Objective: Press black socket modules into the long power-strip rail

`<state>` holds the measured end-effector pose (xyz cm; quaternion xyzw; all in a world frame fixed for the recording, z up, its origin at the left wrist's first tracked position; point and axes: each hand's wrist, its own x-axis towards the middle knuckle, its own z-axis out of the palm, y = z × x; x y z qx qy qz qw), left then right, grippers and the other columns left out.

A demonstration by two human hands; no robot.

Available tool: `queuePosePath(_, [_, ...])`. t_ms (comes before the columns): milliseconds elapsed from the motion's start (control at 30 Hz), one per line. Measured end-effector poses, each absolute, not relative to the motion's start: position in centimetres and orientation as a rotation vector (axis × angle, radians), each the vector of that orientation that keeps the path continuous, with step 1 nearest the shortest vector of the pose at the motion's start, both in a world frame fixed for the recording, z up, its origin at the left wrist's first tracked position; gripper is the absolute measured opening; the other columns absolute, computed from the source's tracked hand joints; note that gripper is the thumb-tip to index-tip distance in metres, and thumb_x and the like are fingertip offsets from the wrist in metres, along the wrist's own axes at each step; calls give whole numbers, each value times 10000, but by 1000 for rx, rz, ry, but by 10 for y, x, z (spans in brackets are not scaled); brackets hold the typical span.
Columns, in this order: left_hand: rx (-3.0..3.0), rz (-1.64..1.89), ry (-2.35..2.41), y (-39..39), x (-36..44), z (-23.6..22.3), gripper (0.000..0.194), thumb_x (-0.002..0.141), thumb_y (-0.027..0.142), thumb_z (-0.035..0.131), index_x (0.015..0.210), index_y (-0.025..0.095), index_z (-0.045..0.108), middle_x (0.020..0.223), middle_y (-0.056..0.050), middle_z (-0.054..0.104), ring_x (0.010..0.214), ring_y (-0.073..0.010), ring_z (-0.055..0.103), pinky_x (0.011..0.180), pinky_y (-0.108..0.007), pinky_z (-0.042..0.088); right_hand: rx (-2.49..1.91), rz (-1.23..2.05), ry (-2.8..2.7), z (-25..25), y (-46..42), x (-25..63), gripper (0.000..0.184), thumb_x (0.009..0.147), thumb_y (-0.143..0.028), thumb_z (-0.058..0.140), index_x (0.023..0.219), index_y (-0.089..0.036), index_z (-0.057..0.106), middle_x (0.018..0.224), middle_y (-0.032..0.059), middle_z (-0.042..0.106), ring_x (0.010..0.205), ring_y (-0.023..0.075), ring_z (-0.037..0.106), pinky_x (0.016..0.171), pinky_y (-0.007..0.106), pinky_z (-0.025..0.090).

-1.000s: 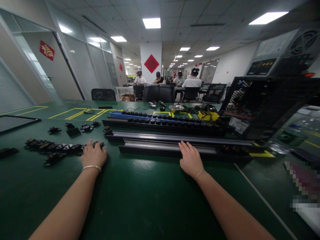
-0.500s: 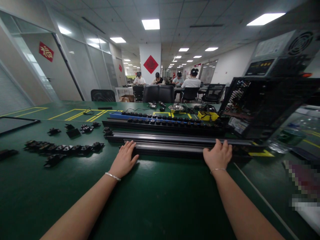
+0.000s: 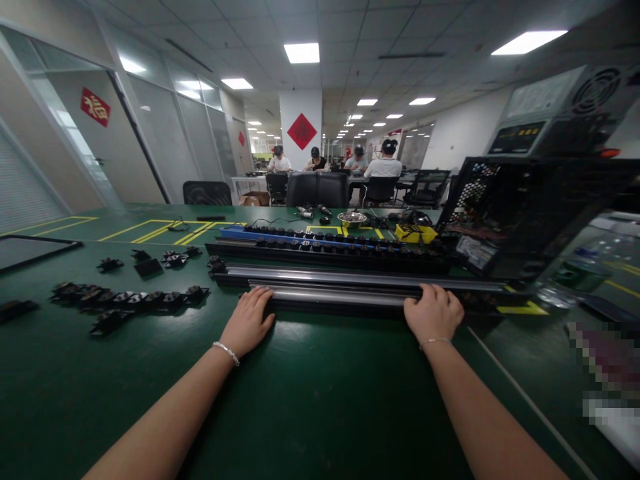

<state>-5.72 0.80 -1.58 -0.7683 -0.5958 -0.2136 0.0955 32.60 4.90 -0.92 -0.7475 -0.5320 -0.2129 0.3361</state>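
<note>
Nearest you, your left hand [image 3: 247, 323] and right hand [image 3: 434, 313] reached over the green table [image 3: 320, 413], a bracelet on each wrist. Your left fingers lay over the left end of the nearest black rail [image 3: 340, 298], your right ones over it farther right — thumbs apart from the fingers on both hands. Whether either hand was clamped on the rail or only resting there, you couldn't tell from this view. That rail ran crosswise before you, a long silvery surface showing between your hands.

Left of your left hand sat a row of small black parts [image 3: 135, 299], with a few loose black parts [image 3: 149, 268] beyond it. Just behind the nearest rail lay a second silvery rail [image 3: 350, 275], and past that a black rail [image 3: 225, 249] and a blue strip [image 3: 235, 233], with small black pieces lined along them.

To the right stood an open computer case [image 3: 525, 233], a power supply [image 3: 545, 93] on top. Farther back were a yellow box [image 3: 417, 233] and a metal bowl [image 3: 351, 216]. Beyond the chairs [image 3: 317, 190], four people [image 3: 384, 165] were at another table [image 3: 245, 180] — a red diamond sign [image 3: 302, 131] on the column behind.
</note>
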Motion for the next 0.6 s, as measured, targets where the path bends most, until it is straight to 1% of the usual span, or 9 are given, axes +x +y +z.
queuePosePath(233, [-2281,-637,-1763,9,-57,-16,460,790,271,488,1231,145,459,1309,-131,499,1281,-269,370,1080,-484,280,-1949,-543,-1464,-3,45,317,413,713,-215,459,1087,-121,609,1128,160,578,991,307,450,876,500,292])
queuePosePath(433, [-2276,-628,-1754,9,-57,-16,468,783,266,496,1232,140,458,1300,-132,504,1278,-265,372,1086,-473,275,-1976,-575,-1456,-2,44,315,400,739,-230,435,1082,-126,611,1140,132,576,961,295,460,868,470,285])
queuePosePath(600, [-2270,-637,-1736,8,-56,-15,458,778,266,497,1222,158,465,1291,-125,513,1266,-268,389,1073,-479,297,-1960,-625,-1456,-3,44,315,399,720,-225,461,1076,-133,617,1116,151,555,932,295,456,834,467,310])
